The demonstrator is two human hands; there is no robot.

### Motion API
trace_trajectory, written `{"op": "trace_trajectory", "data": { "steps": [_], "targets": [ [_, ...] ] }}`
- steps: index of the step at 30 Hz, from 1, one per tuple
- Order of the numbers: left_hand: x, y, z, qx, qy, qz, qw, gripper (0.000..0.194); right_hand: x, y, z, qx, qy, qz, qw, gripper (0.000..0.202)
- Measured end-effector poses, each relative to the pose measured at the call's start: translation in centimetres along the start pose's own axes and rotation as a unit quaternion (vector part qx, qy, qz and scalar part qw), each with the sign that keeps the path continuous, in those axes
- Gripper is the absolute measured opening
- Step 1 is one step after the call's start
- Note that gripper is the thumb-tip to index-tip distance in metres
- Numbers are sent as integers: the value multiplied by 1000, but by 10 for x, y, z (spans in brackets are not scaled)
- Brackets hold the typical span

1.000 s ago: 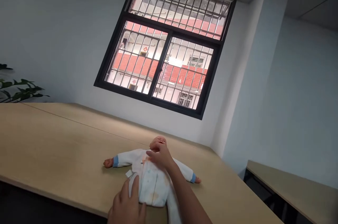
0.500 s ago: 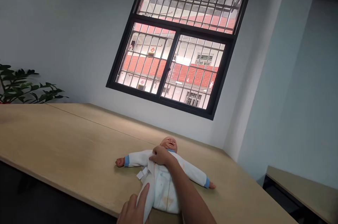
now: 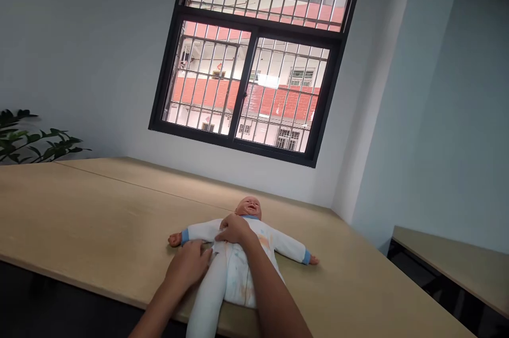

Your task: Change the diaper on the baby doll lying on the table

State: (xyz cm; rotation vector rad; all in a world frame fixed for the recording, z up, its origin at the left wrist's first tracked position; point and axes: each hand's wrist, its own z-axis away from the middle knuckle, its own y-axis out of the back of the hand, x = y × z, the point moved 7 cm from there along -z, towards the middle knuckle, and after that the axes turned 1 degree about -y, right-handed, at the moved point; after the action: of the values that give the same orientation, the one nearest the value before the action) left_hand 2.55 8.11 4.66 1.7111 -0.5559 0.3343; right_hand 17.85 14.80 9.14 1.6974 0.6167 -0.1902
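Note:
A baby doll (image 3: 249, 206) lies on its back on the table, arms spread, head toward the window. It wears a white printed top (image 3: 238, 274) with blue cuffs and collar. One white-clothed leg (image 3: 207, 295) points toward me; the other is hidden. On the doll's chest, my right hand (image 3: 234, 229) is closed on the front edge of the top. My left hand (image 3: 189, 262) is at the doll's side below its outstretched arm, fingers bent in against the top's side edge. What those fingertips hold is hidden.
The light wood table (image 3: 119, 221) has its near edge at lower left. A barred window (image 3: 254, 62) is in the wall behind it. Leaves of a plant (image 3: 40, 141) show at far left, and another table (image 3: 449, 253) stands at right.
My left hand has moved up from the doll's leg to its side, where white tabs showed before. My right hand stays on the chest. The view has shifted slightly.

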Motion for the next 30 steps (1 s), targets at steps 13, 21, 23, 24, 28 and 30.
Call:
{"op": "trace_trajectory", "data": {
  "steps": [13,21,23,24,28,30],
  "targets": [
    [-12,-28,-55,-95,22,100,990,19,13,2,-2,-33,-8,-49,998,21],
    [-15,-41,-62,-141,28,227,963,27,10,7,2,-2,-25,-36,999,16],
    [-9,-45,-63,-155,17,225,962,32,9,6,3,-6,-27,-40,999,19],
    [-6,-47,-63,-160,14,217,963,32,9,6,4,-8,-29,-40,999,19],
    [2,-50,-64,-158,9,161,974,28,11,4,3,-14,-35,-45,998,18],
    [3,-47,-66,-147,3,141,979,25,13,2,2,-17,-37,-61,997,17]
  ]
}}
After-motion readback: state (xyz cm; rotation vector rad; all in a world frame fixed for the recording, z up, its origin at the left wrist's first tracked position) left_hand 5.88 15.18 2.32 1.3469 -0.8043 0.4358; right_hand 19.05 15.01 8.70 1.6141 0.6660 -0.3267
